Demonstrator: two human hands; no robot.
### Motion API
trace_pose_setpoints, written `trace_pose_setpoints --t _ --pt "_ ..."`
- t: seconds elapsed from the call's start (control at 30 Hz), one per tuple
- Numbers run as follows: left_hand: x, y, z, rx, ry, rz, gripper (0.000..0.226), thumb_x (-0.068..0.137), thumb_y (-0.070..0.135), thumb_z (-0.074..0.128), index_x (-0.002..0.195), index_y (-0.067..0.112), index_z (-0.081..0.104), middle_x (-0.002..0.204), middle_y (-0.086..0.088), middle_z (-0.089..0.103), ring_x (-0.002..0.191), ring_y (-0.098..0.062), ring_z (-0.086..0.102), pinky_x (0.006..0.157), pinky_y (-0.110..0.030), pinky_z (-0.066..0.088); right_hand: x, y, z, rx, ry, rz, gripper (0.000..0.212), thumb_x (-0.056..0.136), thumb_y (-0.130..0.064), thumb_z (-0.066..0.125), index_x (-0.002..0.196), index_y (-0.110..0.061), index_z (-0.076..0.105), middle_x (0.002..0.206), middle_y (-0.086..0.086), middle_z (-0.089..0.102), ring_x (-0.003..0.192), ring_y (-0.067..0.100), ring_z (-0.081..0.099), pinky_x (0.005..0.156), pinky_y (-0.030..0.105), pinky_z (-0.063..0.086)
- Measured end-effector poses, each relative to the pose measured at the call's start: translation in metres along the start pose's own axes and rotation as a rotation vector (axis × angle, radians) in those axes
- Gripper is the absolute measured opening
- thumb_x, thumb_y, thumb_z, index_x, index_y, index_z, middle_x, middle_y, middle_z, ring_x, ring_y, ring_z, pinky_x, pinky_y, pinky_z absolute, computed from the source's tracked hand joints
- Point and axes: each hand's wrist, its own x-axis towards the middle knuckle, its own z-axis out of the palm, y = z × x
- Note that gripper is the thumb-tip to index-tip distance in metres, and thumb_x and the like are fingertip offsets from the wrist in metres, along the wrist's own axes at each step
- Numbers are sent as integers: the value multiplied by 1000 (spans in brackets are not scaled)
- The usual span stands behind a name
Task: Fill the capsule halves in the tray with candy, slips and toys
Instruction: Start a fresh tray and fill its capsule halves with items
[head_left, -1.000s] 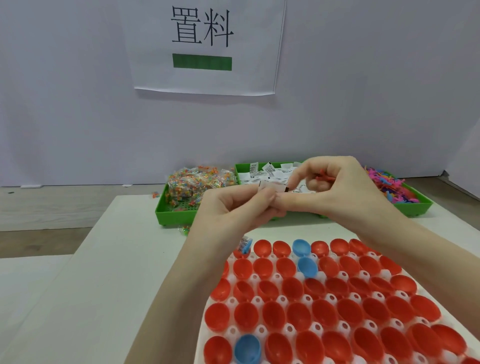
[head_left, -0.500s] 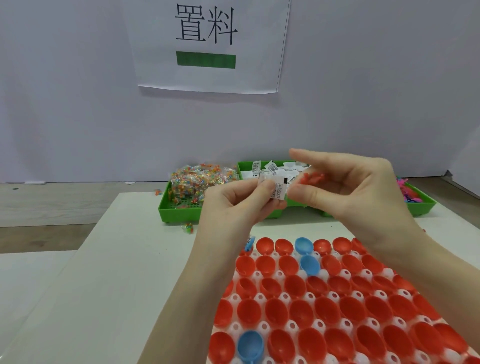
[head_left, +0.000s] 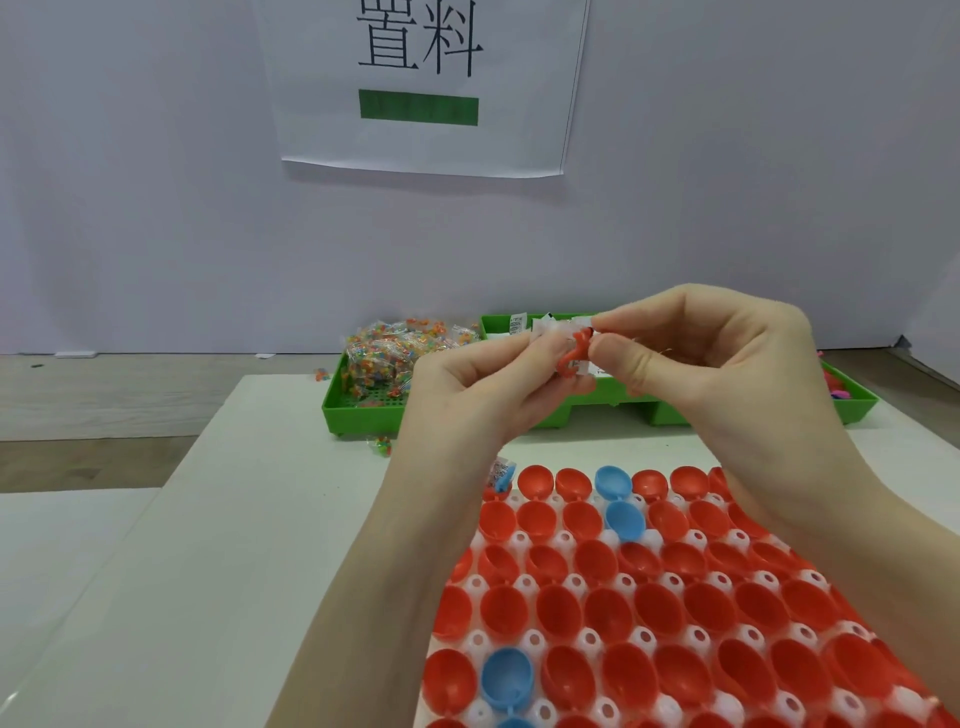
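Together, left hand (head_left: 467, 387) pinches paper slip (head_left: 553, 328); right hand (head_left: 711, 358) pinches red toy (head_left: 571, 356).

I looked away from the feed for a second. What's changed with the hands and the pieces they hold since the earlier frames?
The right hand has brought the small red toy out of its curled fingers into a pinch at its fingertips, in front of the paper slip that the left hand pinches. Both hands stay raised above the capsule tray. The capsule halves are as before, nearly all empty; the green bins are unmoved.

Paper sign (head_left: 423, 85) — black characters, green bar — on white wall (head_left: 156, 182); wooden floor (head_left: 130, 395).
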Motion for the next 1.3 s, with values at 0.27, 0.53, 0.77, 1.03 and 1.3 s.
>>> trace_pose_setpoints --t 0.27,0.53,0.77,1.03,1.3 --pt "1 5 -10 -130 -147 -148 23 72 17 60 87 10 75 85 2 73 81 -9 70 66 -13 52 3 6 6 157 43 116 22 50 -29 69 71 -21 69 68 -7 72 66 6 67 66 18 54" --pt "5 -9 -21 241 43 -15 30 71 26 67 96 9 73 87 2 74 85 -4 67 68 -10 48 20 13 14 217 -188 334 12 80 -1 63 88 -8 70 85 10 72 71 13 68 64 17 55" --pt "18 -55 -36 1288 180 100 71 70 50 72 131 23 50 122 7 57 119 -10 45 100 -28 28 30 66 16 -242 -180 281 11 78 3 67 81 -7 71 66 -2 65 54 -2 60 61 12 52" --pt "17 -90 -43 1639 -172 -12 86 76 67 52 146 28 19 145 8 39 142 -11 13 111 -43 -13 19 106 22 -564 -322 227 12 77 -8 70 76 -21 71 61 -11 61 61 3 58 57 9 42" --pt "17 -92 -43 1518 -147 32 74 75 58 61 135 26 35 114 11 57 124 -12 34 106 -36 0 12 111 25 -769 -523 51 11 81 -6 63 87 -13 69 85 1 61 80 17 56 76 31 45"
